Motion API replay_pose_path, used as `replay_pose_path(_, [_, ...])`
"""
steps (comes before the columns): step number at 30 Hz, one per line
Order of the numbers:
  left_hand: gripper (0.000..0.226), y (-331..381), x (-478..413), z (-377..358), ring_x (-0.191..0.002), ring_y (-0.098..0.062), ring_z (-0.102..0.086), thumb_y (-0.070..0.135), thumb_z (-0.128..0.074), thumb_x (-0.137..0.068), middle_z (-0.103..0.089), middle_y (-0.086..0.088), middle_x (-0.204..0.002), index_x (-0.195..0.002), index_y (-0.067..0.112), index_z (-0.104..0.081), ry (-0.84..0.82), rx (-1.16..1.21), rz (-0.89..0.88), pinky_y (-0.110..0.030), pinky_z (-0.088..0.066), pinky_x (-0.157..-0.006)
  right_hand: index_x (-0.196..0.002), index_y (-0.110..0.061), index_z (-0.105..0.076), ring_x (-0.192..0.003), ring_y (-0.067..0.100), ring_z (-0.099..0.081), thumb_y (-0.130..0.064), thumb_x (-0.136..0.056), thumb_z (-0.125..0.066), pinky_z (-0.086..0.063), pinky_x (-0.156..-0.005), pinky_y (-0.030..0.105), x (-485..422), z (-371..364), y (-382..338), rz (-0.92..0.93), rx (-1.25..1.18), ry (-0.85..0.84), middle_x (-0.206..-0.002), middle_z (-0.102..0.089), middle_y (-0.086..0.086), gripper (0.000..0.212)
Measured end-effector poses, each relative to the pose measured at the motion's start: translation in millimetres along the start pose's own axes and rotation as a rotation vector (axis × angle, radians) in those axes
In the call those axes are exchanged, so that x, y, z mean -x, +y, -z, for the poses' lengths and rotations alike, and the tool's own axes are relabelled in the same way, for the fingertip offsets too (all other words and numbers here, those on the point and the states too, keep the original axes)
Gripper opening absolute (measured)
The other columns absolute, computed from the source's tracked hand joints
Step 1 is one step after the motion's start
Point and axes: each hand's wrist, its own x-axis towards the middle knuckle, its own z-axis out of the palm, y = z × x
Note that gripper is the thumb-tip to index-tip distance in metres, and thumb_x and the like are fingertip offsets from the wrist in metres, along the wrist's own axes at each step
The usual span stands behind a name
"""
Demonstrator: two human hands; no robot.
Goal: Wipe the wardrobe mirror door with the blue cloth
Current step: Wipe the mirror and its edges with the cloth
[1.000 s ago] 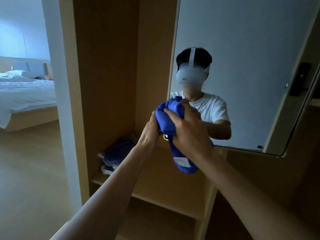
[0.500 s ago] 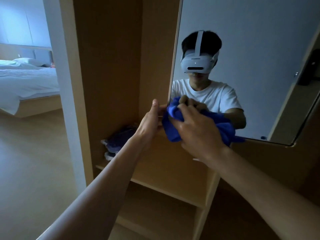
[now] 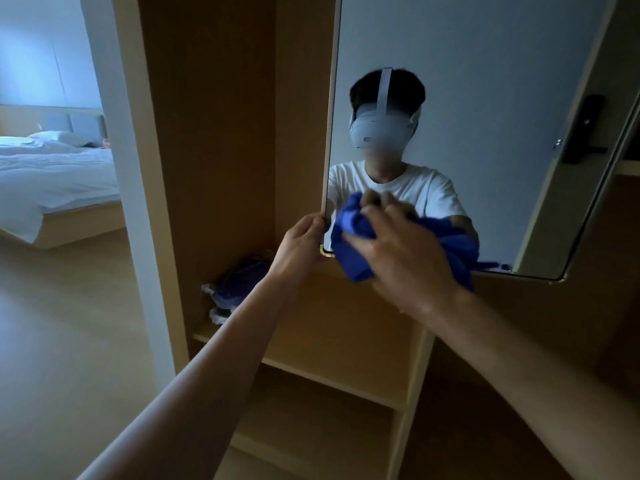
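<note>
Glass of wardrobe mirror door [image 3: 467, 98] filling upper right of frame. Blue cloth [image 3: 349, 251] bunched against lower-left corner, clutched under right hand [image 3: 405, 258]. Left hand [image 3: 299, 247] gripping door edge just beside. Risk: hard push swinging door, cloth slipping off edge.

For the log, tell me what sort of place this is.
Most likely a bedroom or hotel room. A made bed with white linen lies through the opening on the left. An open wooden wardrobe with shelves and a mirror door stands straight ahead.
</note>
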Motion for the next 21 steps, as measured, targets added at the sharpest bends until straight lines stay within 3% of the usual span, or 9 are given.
replay_pose_path(2, [0.030,3,3,-3,-0.105,-0.030,-0.061,0.032,-0.048,-0.105,-0.068,-0.020,-0.123,-0.118,0.018,-0.070,0.007,0.017,0.000,-0.046,-0.048,-0.089,-0.143,-0.026,-0.045,-0.127,0.033,-0.038,-0.020,-0.088,-0.060,-0.048,-0.084,0.036,10,-9,-12,0.061,-0.031,-0.048,-0.145,-0.036,0.009,0.057])
replay_pose_path(5, [0.028,4,4,-5,-0.092,-0.026,-0.058,0.027,-0.044,-0.108,-0.068,-0.009,-0.103,-0.115,0.015,-0.069,0.031,-0.051,-0.050,-0.039,-0.046,-0.077,-0.139,-0.029,-0.051,-0.121,0.032,-0.043,-0.021,-0.088,-0.062,-0.049,-0.079,0.037,4,0,-1,0.024,-0.069,-0.016,-0.138,-0.043,0.008,0.054])
replay_pose_path(9, [0.025,-1,3,0,-0.071,-0.001,-0.056,0.030,-0.045,-0.109,-0.064,0.013,-0.085,-0.095,0.030,-0.067,0.034,-0.239,-0.144,-0.024,-0.044,-0.067,-0.128,-0.019,-0.064,-0.113,0.036,-0.053,-0.014,-0.069,-0.078,-0.054,-0.077,0.044,2,17,39,-0.161,-0.100,0.143,-0.127,-0.055,0.016,0.061])
replay_pose_path(12, [0.020,-5,1,-1,-0.069,0.013,-0.058,0.028,-0.048,-0.108,-0.066,0.018,-0.083,-0.098,0.029,-0.066,0.058,-0.285,-0.184,-0.014,-0.043,-0.067,-0.128,-0.019,-0.065,-0.114,0.036,-0.050,-0.014,-0.065,-0.079,-0.054,-0.075,0.044,20,6,42,-0.119,-0.060,0.152,-0.128,-0.054,0.015,0.064])
replay_pose_path(16, [0.014,-9,-1,-8,-0.079,0.007,-0.063,0.026,-0.052,-0.105,-0.070,0.019,-0.086,-0.108,0.025,-0.065,0.102,-0.337,-0.205,-0.025,-0.049,-0.077,-0.128,-0.023,-0.064,-0.106,0.033,-0.052,-0.008,-0.071,-0.074,-0.050,-0.071,0.040,50,-13,29,-0.014,-0.075,0.028,-0.127,-0.057,0.010,0.059])
replay_pose_path(19, [0.014,-8,3,-11,-0.079,0.003,-0.066,0.030,-0.052,-0.102,-0.069,0.032,-0.084,-0.098,0.037,-0.063,0.141,-0.369,-0.211,-0.035,-0.055,-0.080,-0.131,-0.025,-0.062,-0.102,0.030,-0.051,-0.012,-0.078,-0.068,-0.049,-0.073,0.041,53,-8,39,-0.015,-0.087,0.012,-0.125,-0.056,0.009,0.055])
replay_pose_path(21, [0.014,-6,6,-11,-0.075,0.001,-0.066,0.037,-0.052,-0.098,-0.070,0.030,-0.085,-0.091,0.042,-0.063,0.148,-0.376,-0.215,-0.037,-0.055,-0.073,-0.132,-0.024,-0.062,-0.099,0.029,-0.051,-0.017,-0.076,-0.076,-0.050,-0.072,0.041,54,-2,57,-0.084,-0.063,0.056,-0.121,-0.057,0.010,0.058])
